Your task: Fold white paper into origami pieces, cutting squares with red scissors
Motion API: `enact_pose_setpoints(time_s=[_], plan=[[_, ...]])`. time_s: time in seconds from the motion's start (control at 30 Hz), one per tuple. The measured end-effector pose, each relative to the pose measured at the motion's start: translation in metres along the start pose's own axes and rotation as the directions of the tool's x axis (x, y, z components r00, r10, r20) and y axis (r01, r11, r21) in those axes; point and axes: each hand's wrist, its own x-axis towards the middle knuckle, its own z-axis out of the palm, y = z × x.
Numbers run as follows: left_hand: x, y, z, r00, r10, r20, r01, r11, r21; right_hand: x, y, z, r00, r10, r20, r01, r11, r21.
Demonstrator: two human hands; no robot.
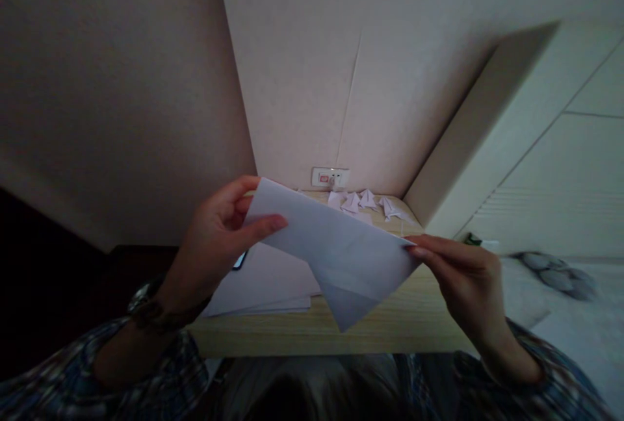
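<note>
Biggest thing in shot is the pale wall [341,51], then a cream cabinet [536,148] running along the right side. Under those is a light wooden desk [390,323], pushed right into the corner.

On the desk's left half there's a flat stack of blank paper [263,284], reaching almost to the front edge.

Held up in the air above the middle of the desk, not touching it, is the sheet [336,245]. It's tilted, with the high end on the left and the low end on the right. One flap is folded over, so a pointed corner hangs down toward the front edge.

The left hand [214,245] is pinched on the sheet's upper left end, thumb across the front and fingers behind. The right hand [463,265] has its fingertips closed on the right tip. Both are gripping paper, neither is open.

Along the back edge, by the wall, sits a little cluster of folded paper pieces [365,201], with a wall socket [330,177] just above them. There's a wristwatch [146,304] on the left wrist.

Progress-wise, my read is that several small pieces are done and parked at the back. This sheet looks early on, with about one fold in and mostly flat. Going by the stack, there's plenty of unfolded paper left.
</note>
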Motion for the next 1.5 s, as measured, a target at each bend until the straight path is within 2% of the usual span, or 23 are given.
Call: enact_pose_setpoints(time_s=[0.07, 0.13, 0.2, 0.27, 0.33, 0.4, 0.47, 0.5, 0.6, 0.7, 0.77, 1.0, 1.13, 1.23, 1.4, 1.5], plan=[[0.000, -0.001, 0.000, 0.998, 0.059, -0.021, -0.059, 0.998, 0.019, 0.000, 0.006, 0.003, 0.999, 0.052, 0.006, -0.053, 0.998, 0.046], [-0.002, -0.001, 0.000, 0.986, 0.161, -0.048, -0.152, 0.975, 0.160, 0.003, 0.008, 0.002, 0.995, 0.064, 0.072, -0.069, 0.995, 0.077], [-0.005, 0.000, 0.000, 0.958, 0.277, -0.074, -0.235, 0.907, 0.349, 0.010, 0.005, -0.002, 0.986, 0.052, 0.158, -0.065, 0.995, 0.078], [-0.009, 0.002, 0.001, 0.920, 0.388, -0.055, -0.310, 0.805, 0.506, 0.017, -0.004, -0.003, 0.978, 0.024, 0.209, -0.040, 0.997, 0.069], [-0.013, 0.005, 0.005, 0.874, 0.485, 0.037, -0.411, 0.696, 0.588, 0.023, -0.016, 0.000, 0.971, -0.025, 0.236, 0.008, 0.997, 0.073], [-0.017, 0.008, 0.010, 0.820, 0.544, 0.175, -0.530, 0.609, 0.591, 0.025, -0.028, 0.007, 0.963, -0.091, 0.254, 0.071, 0.994, 0.086], [-0.021, 0.011, 0.016, 0.777, 0.569, 0.271, -0.608, 0.565, 0.557, 0.026, -0.038, 0.014, 0.950, -0.171, 0.263, 0.143, 0.982, 0.124], [-0.023, 0.012, 0.018, 0.770, 0.564, 0.298, -0.624, 0.568, 0.537, 0.026, -0.041, 0.017, 0.943, -0.210, 0.258, 0.176, 0.973, 0.151], [-0.026, 0.016, 0.019, 0.802, 0.513, 0.308, -0.597, 0.661, 0.454, 0.024, -0.046, 0.020, 0.946, -0.243, 0.213, 0.204, 0.960, 0.192], [-0.026, 0.024, 0.014, 0.847, 0.448, 0.285, -0.526, 0.781, 0.337, 0.023, -0.044, 0.018, 0.967, -0.181, 0.178, 0.139, 0.964, 0.227], [-0.024, 0.031, 0.013, 0.865, 0.417, 0.280, -0.490, 0.822, 0.290, 0.024, -0.042, 0.016, 0.970, -0.154, 0.188, 0.096, 0.953, 0.287], [-0.015, 0.054, 0.026, 0.815, 0.466, 0.344, -0.561, 0.784, 0.267, 0.030, -0.040, 0.018, 0.943, -0.169, 0.286, 0.027, 0.897, 0.441], [-0.012, 0.059, 0.029, 0.814, 0.466, 0.347, -0.567, 0.768, 0.298, 0.033, -0.038, 0.016, 0.930, -0.167, 0.327, -0.003, 0.887, 0.461], [-0.010, 0.060, 0.029, 0.816, 0.462, 0.348, -0.567, 0.758, 0.322, 0.037, -0.037, 0.011, 0.886, -0.179, 0.429, -0.049, 0.883, 0.468], [-0.011, 0.058, 0.033, 0.816, 0.462, 0.349, -0.569, 0.749, 0.340, 0.046, -0.034, 0.010, 0.782, -0.149, 0.606, -0.212, 0.850, 0.482], [-0.013, 0.057, 0.037, 0.827, 0.448, 0.339, -0.553, 0.757, 0.347, 0.049, -0.033, 0.012, 0.763, -0.114, 0.636, -0.290, 0.819, 0.494]])
